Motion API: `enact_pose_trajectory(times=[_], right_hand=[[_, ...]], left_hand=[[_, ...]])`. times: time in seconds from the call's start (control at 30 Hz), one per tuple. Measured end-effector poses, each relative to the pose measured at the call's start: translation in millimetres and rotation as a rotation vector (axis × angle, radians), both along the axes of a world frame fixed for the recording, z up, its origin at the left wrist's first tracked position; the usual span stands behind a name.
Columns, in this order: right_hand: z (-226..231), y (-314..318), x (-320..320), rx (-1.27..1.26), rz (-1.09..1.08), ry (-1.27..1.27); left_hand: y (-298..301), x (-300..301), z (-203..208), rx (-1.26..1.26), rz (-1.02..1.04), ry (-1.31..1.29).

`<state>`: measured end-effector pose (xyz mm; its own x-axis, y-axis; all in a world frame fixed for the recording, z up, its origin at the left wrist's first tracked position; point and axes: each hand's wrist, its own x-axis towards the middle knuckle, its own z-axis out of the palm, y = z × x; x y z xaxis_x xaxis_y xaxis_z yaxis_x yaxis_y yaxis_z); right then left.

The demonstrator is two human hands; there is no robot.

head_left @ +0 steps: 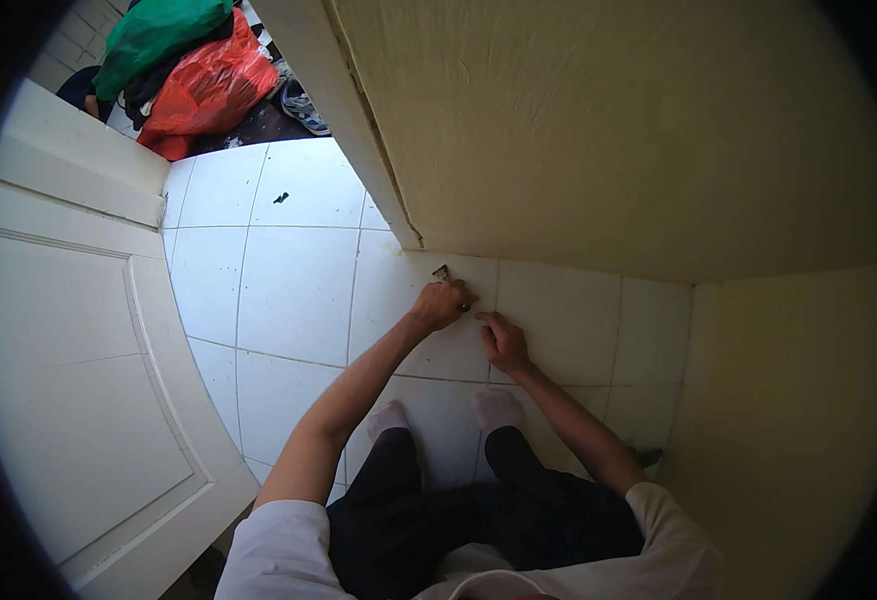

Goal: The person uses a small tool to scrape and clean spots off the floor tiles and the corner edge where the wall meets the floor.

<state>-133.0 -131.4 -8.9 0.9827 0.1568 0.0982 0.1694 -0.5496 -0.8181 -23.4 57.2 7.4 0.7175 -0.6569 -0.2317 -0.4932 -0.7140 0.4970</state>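
My left hand (442,305) is closed around a small hand tool, low over the white tiles by the end of the wall. Past the knuckles sticks out the tool's small metal head (442,272) with a dark edge; most of the rest is hidden in the fist, so its exact kind cannot be told. Just to the right and a little nearer, my right hand (505,345) has its index finger reaching toward the left hand. Its thumb is apart from that finger, the other fingers are curled, and nothing shows in it.
A white panelled door (69,370) stands at the left. The yellowish wall (599,130) rises ahead and right. Through the doorway lie a red plastic bag (209,90), a green bag (164,40) and a shoe (304,108). A small dark scrap (281,198) lies on the tiled floor (294,290).
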Motion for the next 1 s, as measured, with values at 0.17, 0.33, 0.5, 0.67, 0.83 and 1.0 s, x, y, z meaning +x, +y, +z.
enact_pose_trajectory(times=[0.17,0.33,0.5,0.67,0.83,1.0], right_hand=[[1,-1,-1,-0.003,-0.009,-0.045],[2,1,0,-0.008,-0.02,-0.064],[4,8,2,0.001,-0.015,-0.087],[1,4,0,-0.02,-0.024,-0.083],[3,5,1,-0.03,-0.017,-0.105],[3,5,0,-0.043,-0.026,-0.106]], left_hand=[[5,-18,-9,-0.109,0.073,-0.03],[14,-22,-15,-0.233,0.061,-0.133],[20,-28,-26,-0.288,0.147,-0.229],[17,-28,-22,-0.332,0.109,-0.223],[20,-27,-26,-0.298,0.106,-0.242],[16,-29,-23,-0.332,0.138,-0.257]])
